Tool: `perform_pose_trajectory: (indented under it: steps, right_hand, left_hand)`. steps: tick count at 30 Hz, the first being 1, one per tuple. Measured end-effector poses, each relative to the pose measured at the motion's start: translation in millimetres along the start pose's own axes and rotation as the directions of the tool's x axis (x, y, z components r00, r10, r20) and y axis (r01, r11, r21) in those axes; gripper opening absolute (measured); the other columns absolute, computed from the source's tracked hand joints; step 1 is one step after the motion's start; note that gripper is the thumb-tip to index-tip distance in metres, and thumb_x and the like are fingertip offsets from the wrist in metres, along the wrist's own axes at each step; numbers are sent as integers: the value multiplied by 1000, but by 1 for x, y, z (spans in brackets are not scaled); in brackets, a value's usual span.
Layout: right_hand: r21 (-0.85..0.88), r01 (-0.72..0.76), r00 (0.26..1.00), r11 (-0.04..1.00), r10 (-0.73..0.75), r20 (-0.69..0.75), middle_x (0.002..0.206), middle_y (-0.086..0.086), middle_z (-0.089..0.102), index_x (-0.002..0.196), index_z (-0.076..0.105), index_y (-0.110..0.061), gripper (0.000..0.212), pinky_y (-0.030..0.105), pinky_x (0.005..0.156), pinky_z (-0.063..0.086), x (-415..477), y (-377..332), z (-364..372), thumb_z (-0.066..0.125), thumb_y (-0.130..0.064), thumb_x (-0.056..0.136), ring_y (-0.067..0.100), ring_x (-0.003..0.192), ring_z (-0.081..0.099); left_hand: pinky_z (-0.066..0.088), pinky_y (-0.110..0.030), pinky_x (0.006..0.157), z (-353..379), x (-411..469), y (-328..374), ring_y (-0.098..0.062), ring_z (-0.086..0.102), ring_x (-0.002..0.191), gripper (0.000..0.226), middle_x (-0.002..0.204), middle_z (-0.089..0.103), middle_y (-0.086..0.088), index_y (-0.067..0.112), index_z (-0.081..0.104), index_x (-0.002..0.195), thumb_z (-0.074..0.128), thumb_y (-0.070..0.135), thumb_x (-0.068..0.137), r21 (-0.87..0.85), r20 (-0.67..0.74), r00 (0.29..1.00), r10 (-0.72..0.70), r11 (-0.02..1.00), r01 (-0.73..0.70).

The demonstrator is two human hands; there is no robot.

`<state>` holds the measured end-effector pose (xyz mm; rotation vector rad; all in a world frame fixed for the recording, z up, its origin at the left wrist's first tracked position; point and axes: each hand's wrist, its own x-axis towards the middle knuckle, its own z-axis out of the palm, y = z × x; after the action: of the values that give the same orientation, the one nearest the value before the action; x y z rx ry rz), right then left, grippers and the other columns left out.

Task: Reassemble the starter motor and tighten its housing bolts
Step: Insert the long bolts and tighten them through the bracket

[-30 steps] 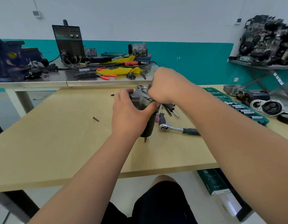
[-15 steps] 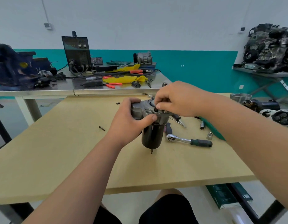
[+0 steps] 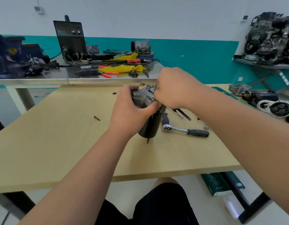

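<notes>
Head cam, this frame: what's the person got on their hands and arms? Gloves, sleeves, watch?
Nothing worn. The left hand and right hand are bare, with no gloves or rings visible. The left forearm and right forearm are bare to the frame edge: no sleeves, watch, wristband or markings. The only clothing in view is black shorts.

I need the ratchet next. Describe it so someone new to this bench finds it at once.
On the light wooden table, look just right of the upright starter motor that the left hand holds. The ratchet lies flat there, its head nearest the motor. Unlike the thin tools behind it, it has a round chrome head and a dark grip.
</notes>
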<state>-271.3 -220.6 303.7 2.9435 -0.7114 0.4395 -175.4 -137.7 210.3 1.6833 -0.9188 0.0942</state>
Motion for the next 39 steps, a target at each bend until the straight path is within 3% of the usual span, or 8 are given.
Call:
perform_pose_trajectory:
  steps: [6,10,12,17,21,25,30,39]
  right_hand:
    - [-103,-47,997,994,53,55,64,7,45,64,48,-8,29,27,43,27,9,-10,-5,48,-14,93,16,54,40]
    - [-55,119,990,991,-114,78,75,6,63,78,67,-10,26,31,58,45,5,8,-8,52,-24,93,20,69,58]
    - [-7,216,975,976,-215,65,82,-5,64,90,70,-17,21,30,68,42,3,17,-7,53,-27,94,16,81,58]
    - [89,322,944,943,-326,45,78,-18,55,88,62,-30,9,13,61,32,7,36,-1,56,-27,94,3,74,51]
    - [104,352,936,930,-353,-13,81,-17,59,92,68,-28,10,13,64,34,4,49,6,58,-27,93,-5,73,50]
    - [155,369,929,916,-359,-94,89,-11,67,96,71,-26,13,24,70,43,-4,49,15,58,-28,93,5,77,54]
    - [100,378,921,921,-361,-148,91,-7,66,98,71,-22,18,29,72,39,-7,46,19,55,-28,95,10,82,52]
    - [-115,543,826,832,-554,-104,103,1,62,107,71,-20,24,31,67,41,-5,39,10,50,-29,99,18,88,57]
  left_hand:
    - [51,-36,86,13,-12,10,-15,53,105,72,112,49,8,27,44,116,77,57,59,104,-189,982,-13,994,33]
    - [50,-27,80,2,-9,5,-10,56,99,70,110,53,8,33,40,111,75,60,57,59,-65,998,-5,998,9]
    - [52,-26,73,-4,-4,2,-10,59,93,70,107,57,7,35,41,110,74,60,54,0,23,1000,-11,1000,11]
    - [43,-21,55,-12,11,-4,-10,59,68,70,97,64,4,38,43,111,73,60,52,-76,195,981,-7,997,23]
    - [43,-17,53,-13,20,-6,-4,59,62,68,94,63,8,40,45,112,74,60,53,-80,257,966,14,997,6]
    - [45,-16,51,-14,23,-7,-1,59,61,66,94,61,9,38,46,112,73,57,55,-89,283,958,53,996,-29]
    - [47,-15,65,-18,25,-9,3,61,75,60,99,59,15,46,45,108,70,60,56,-58,285,956,65,997,-51]
    - [49,-15,58,-27,29,-10,1,57,67,57,98,58,7,41,46,107,67,55,56,-94,358,932,52,995,-19]
